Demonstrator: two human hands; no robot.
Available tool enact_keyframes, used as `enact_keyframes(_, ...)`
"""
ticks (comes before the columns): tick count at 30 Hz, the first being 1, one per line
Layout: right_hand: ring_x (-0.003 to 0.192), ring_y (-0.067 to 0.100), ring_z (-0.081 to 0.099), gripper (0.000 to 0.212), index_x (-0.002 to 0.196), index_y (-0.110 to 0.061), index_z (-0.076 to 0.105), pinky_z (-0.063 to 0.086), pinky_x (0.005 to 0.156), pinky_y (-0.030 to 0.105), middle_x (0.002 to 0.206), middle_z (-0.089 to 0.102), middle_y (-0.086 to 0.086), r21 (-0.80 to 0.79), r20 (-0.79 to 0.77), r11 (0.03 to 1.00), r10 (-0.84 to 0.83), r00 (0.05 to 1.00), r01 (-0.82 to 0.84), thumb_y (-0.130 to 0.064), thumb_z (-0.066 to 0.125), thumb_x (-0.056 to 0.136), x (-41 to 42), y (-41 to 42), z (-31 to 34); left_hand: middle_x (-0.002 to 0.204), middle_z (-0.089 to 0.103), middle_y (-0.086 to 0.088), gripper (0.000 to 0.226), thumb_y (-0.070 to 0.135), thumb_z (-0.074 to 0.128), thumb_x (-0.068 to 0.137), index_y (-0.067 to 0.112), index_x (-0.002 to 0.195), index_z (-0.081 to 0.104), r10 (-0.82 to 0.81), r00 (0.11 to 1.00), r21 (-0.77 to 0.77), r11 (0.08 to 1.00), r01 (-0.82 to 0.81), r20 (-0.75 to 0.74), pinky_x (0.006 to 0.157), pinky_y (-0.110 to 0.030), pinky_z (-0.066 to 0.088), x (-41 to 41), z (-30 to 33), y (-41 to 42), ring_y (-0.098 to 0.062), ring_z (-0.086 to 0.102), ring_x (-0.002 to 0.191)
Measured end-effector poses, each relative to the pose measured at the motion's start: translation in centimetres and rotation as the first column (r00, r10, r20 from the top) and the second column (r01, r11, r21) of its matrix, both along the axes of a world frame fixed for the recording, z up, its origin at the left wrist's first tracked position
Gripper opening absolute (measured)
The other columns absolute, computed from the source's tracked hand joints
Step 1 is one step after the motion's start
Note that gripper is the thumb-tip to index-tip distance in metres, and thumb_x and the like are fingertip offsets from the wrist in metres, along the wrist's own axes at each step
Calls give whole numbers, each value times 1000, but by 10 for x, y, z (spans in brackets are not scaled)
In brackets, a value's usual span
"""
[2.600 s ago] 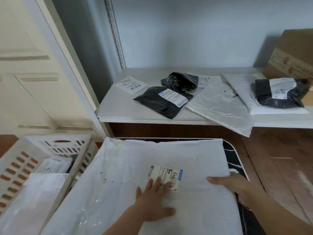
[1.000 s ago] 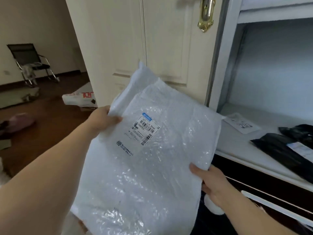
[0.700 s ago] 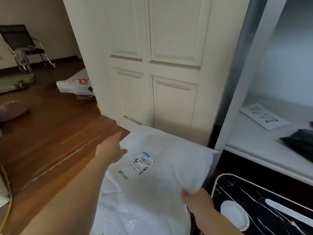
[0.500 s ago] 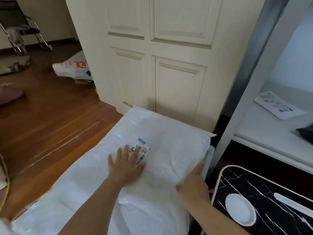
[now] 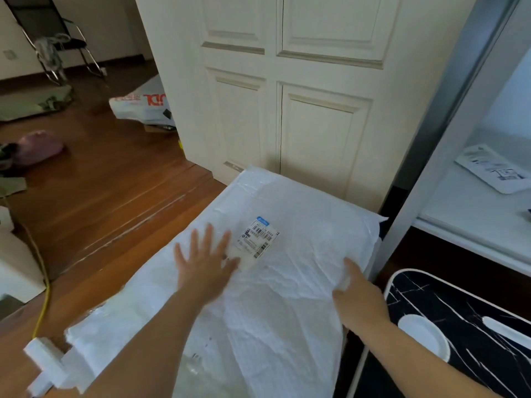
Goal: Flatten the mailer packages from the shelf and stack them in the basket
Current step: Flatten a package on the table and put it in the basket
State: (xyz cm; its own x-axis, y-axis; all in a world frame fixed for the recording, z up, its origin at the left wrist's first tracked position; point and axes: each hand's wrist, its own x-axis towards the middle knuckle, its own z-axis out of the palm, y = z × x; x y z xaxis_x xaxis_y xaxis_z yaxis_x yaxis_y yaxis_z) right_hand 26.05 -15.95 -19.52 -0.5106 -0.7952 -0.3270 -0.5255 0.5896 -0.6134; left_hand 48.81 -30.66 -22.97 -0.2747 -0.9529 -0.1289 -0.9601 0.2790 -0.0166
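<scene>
Left hand (image 5: 205,265): fingers spread and straight, palm pressed flat on the mailer (image 5: 258,297), grasping nothing; its fingertips lie just left of the label (image 5: 258,237). Right hand (image 5: 359,297): fingers extended, resting flat on the mailer's right edge, released. The mailer lies flat over the basket (image 5: 48,366), hiding most of it; door (image 5: 287,96) stands behind the mailer; shelf (image 5: 474,214) lies right of it.

Just past the left hand's fingers (image 5: 207,239), the shipping label (image 5: 258,237) on the white mailer (image 5: 287,282) carries barcodes and print too small to read, while the white bag (image 5: 143,106) far beyond them on the floor shows large red letters, seemingly "JDL".
</scene>
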Motion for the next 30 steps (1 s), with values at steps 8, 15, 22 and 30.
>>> enact_keyframes(8,97,25,53,76,143,-19,30,47,83,40,118,52,6,-161,580,811,-384,718,563,-11,75,82,-24,9,8,143,44,-12,82,57,56,87,11,148,27,508,801,274,857,-436,-315,103,-49,42,24,42,-46,-33,46,126)
enact_keyframes(15,99,34,63,50,116,0,61,52,86,45,108,67,17,46,772,894,-314,552,445,7,79,69,-35,18,15,143,46,-11,61,47,50,95,13,144,38,572,574,320,814,-485,-586,101,-44,46,6,79,-52,-35,49,123)
enact_keyframes(22,105,27,56,77,140,-17,38,49,90,44,118,56,7,-162,546,857,-335,768,489,-7,79,76,-28,24,29,135,52,-20,47,31,46,98,2,134,47,525,672,206,842,-498,-522,102,-49,41,-3,97,-49,-39,49,122)
enact_keyframes(30,100,30,62,114,152,-30,16,57,80,49,120,52,4,258,670,943,-17,742,-211,12,78,66,21,40,25,147,35,-13,70,22,56,92,24,151,18,176,984,-49,983,-175,31,102,-44,44,12,73,-27,-33,43,129)
